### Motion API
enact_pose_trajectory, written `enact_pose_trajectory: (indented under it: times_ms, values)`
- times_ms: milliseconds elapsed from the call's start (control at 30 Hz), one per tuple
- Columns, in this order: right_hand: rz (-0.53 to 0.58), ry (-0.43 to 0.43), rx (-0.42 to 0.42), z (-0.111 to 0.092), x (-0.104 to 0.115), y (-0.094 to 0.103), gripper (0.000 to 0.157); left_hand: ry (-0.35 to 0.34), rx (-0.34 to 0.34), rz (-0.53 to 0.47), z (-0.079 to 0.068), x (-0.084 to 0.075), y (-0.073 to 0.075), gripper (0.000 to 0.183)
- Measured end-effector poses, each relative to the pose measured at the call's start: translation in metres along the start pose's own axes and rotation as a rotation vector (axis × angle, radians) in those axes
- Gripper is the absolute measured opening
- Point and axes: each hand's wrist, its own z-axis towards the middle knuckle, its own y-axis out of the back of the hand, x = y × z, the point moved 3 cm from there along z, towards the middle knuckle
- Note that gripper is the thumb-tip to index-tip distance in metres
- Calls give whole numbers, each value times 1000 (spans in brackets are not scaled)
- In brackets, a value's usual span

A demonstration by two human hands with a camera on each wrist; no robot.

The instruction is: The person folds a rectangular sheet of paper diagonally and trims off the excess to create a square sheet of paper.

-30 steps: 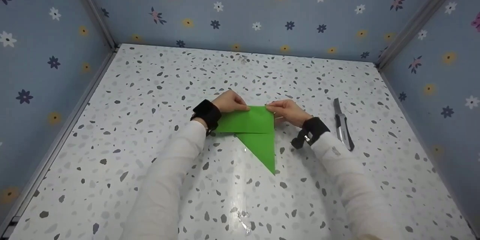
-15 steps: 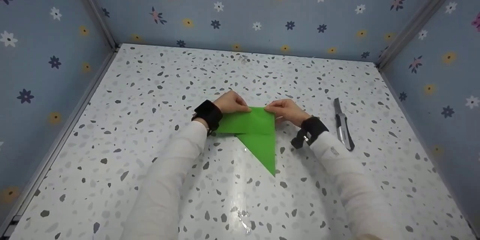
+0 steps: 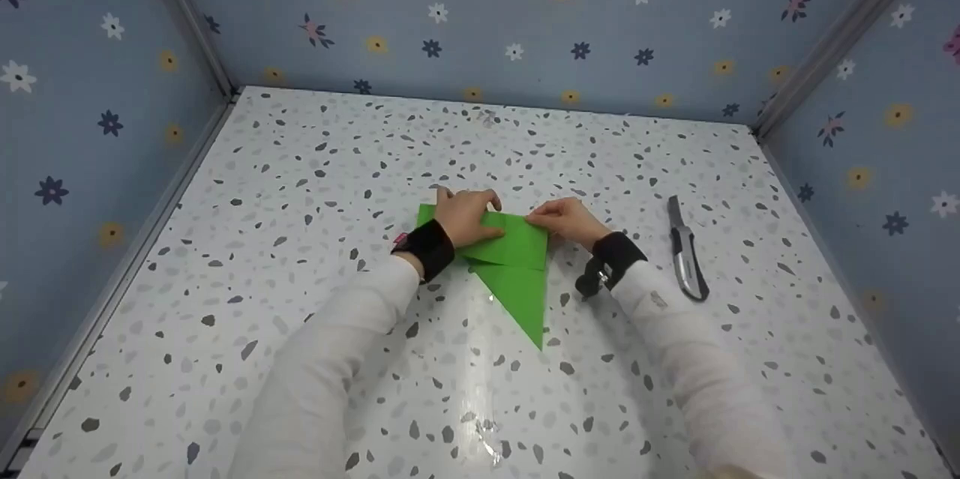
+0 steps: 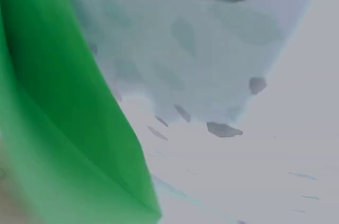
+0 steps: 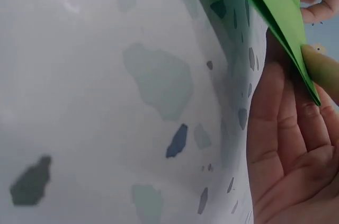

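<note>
A folded sheet of green paper [image 3: 517, 243] lies near the middle of the table, with a triangular flap pointing toward me. My right hand [image 3: 571, 220] pinches its far edge near the right corner, thumb on top. In the right wrist view, folded layers of the green paper [image 5: 280, 12] show between that thumb and the fingers beneath. My left hand [image 3: 465, 218] grips the far edge further left, thumb on the face and a bent finger beyond the edge. Up close in the left wrist view, the green paper [image 4: 79, 102] stands partly raised with a gap between layers.
A utility knife [image 3: 688, 258] with a silver and black handle lies on the table to the right of my right hand. The speckled white table [image 3: 337, 164] is bounded by blue flowered panels [image 3: 480, 14] at the back and sides.
My left hand has turned and shifted over the paper, uncovering its far left corner. My right hand has slid slightly left along the edge, and the flap's tip has swung slightly left.
</note>
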Motion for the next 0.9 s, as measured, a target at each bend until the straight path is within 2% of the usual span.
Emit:
enact_pose_trajectory:
  times_ms: [100,200,300,500,700,800,900]
  values:
    - [-16,1,-24,2,-1,0,29,-60,-6,118,-8,-6,-10,72]
    - [-47,14,-47,2,-1,0,29,-88,39,181,-16,-10,-19,93]
    - [-73,22,-61,3,-1,0,29,-92,90,214,-23,-10,-27,105]
    - [-109,19,-79,3,-1,-2,30,-96,123,242,-28,-7,-41,102]
    - [-237,96,-110,3,3,-7,27,-73,177,267,-27,-5,-50,99]
    - [-370,151,-137,0,7,-11,27,-65,187,276,-27,-6,-49,98]
    - [-574,233,-129,-6,13,-18,31,-64,184,295,-26,-6,-50,98]
